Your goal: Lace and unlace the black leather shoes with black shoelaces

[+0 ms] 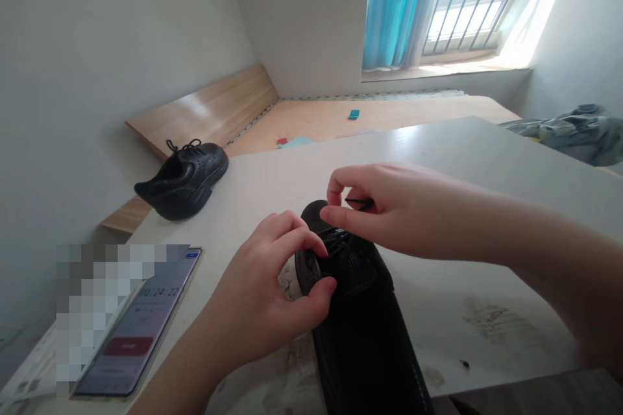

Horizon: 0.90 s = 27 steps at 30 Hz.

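Observation:
A black leather lace-up shoe (365, 343) lies on the white table in front of me and runs out of view at the bottom. The fingers of my left hand (272, 279) bend over the shoe's left lacing flap, with the thumb on the near side of it. Above the far end, my right hand (370, 204) has its fingers curled around a thin black shoelace (359, 202). More lace crosses the shoe between the two hands. Part of the lacing is hidden by my fingers.
The other black shoe (187, 178), its laces on, stands at the table's left edge. A phone (141, 331) showing a timer lies at the lower left. Dirt smudges mark the white table (428, 175). Beyond are a wooden board (321, 113) and grey clothes (574, 133).

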Available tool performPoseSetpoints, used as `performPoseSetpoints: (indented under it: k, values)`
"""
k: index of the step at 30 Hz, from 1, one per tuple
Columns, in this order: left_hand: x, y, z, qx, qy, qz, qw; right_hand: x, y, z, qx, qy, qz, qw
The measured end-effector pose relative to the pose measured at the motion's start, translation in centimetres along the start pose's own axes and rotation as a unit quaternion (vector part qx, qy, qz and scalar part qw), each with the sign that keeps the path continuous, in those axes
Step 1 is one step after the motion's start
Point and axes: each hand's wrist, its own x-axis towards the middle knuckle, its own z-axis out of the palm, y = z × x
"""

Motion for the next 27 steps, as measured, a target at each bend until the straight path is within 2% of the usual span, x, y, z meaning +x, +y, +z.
performPoseSetpoints:
  k: [4,11,14,17,20,22,24,26,27]
  values:
    - [0.1,-0.1,0.1,-0.003,0.013,0.024,1.0,0.4,0.5,0.5,-0.11,-0.054,-0.007,0.992]
    - [0.3,-0.1,0.1,-0.024,-0.012,0.027,0.999,-0.2,0.4,0.4,-0.205,-0.042,-0.06,0.976]
    - [0.3,-0.2,0.1,-0.026,-0.009,0.023,0.999,-0.3,0.5,0.3,-0.196,-0.045,-0.061,0.978]
    - [0.3,-0.4,0.1,-0.019,-0.008,0.026,0.999,-0.1,0.7,0.0,-0.078,-0.095,-0.069,0.99]
    - [0.4,-0.5,0.2,-0.004,-0.01,0.035,0.999,0.2,0.7,-0.3,0.123,-0.136,-0.068,0.981]
    - [0.3,-0.5,0.3,-0.003,-0.006,0.045,0.999,0.4,0.4,-0.3,0.271,-0.156,-0.082,0.946]
    - [0.1,-0.4,0.5,-0.02,0.003,0.063,0.998,0.5,0.0,0.1,0.414,-0.176,-0.12,0.885]
    - [-0.1,-0.2,0.5,-0.069,0.007,0.085,0.994,0.6,-0.5,0.6,0.521,-0.163,-0.147,0.825]
    - [-0.2,-0.1,0.5,-0.105,-0.001,0.092,0.99,0.7,-0.6,0.9,0.553,-0.145,-0.149,0.807]
